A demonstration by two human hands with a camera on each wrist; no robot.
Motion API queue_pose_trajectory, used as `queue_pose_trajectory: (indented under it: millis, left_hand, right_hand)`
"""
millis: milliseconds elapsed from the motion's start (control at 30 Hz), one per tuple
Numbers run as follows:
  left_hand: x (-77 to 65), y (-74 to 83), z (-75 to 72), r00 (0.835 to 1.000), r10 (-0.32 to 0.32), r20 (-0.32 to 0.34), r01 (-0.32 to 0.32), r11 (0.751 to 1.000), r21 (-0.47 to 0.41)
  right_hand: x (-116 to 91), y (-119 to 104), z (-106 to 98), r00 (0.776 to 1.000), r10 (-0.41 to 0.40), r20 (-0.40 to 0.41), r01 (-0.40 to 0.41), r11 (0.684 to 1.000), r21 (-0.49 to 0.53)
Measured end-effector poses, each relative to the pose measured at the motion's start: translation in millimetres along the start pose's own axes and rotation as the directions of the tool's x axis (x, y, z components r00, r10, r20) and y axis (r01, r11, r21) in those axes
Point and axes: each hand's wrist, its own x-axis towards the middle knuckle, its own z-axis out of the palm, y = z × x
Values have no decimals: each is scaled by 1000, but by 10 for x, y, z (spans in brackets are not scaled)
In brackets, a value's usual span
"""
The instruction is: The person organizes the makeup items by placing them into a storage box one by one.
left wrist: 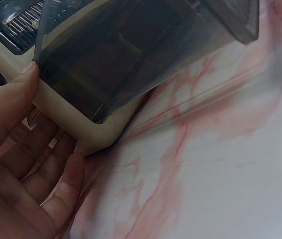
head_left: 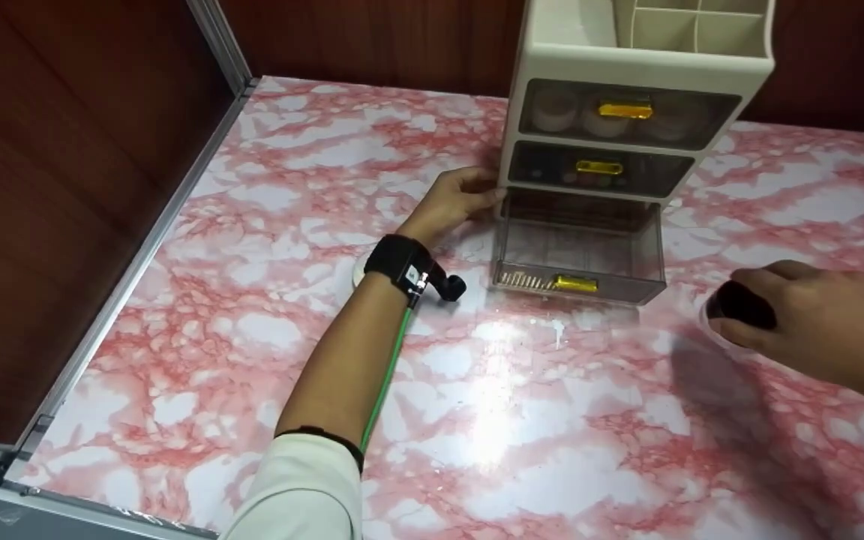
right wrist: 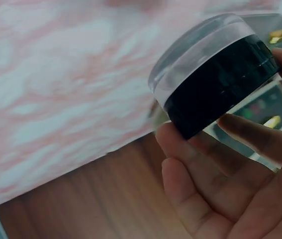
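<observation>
A cream drawer organizer [head_left: 646,64] stands at the back of the table, its bottom clear drawer [head_left: 578,251] pulled out. My left hand [head_left: 458,199] holds the organizer's left side low down; in the left wrist view the thumb [left wrist: 19,92] lies on the front edge and the other fingers bend along the side. Over the table right of the drawer, my right hand [head_left: 837,322] grips a round cosmetic jar [head_left: 743,306]. Its black lid [right wrist: 223,84] and clear body [right wrist: 200,52] show in the right wrist view, with the fingers around the lid.
Above the open drawer are two closed dark drawers with yellow handles [head_left: 625,111]; round containers show faintly in the upper one. Divided compartments [head_left: 664,30] top the organizer. A white round object [head_left: 359,271] is partly hidden under my left wrist. A metal-edged wooden wall [head_left: 79,187] borders the left.
</observation>
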Motion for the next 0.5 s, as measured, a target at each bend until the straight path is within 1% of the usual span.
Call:
queue_pose_trajectory:
  millis: [33, 100, 200, 300, 367, 500]
  left_hand:
    - [0, 0, -1, 1000, -2, -1, 2, 1000, -13]
    - [-2, 2, -3, 1000, -7, -2, 7, 999, -46]
    - [-6, 7, -4, 1000, -9, -4, 9, 998, -60]
    - [-11, 12, 1, 1000, -8, -4, 8, 998, -57]
    - [-12, 13, 5, 1000, -6, -6, 6, 999, -45]
    - [-7, 13, 24, 1000, -5, 0, 5, 999, -50]
  right_hand:
    - [19, -49, -46, 1000, 26, -9, -25, 999, 28]
    - [60, -154, -115, 993, 91, -71, -82, 989, 127]
    - [101, -291, -224, 991, 22, -128, -5, 992, 128]
    - [141, -420, -315, 979, -47, -199, 74, 989, 127]
    - [171, -497, -370, 973, -77, -219, 107, 986, 130]
    - [231, -611, -458, 962, -125, -243, 163, 976, 144]
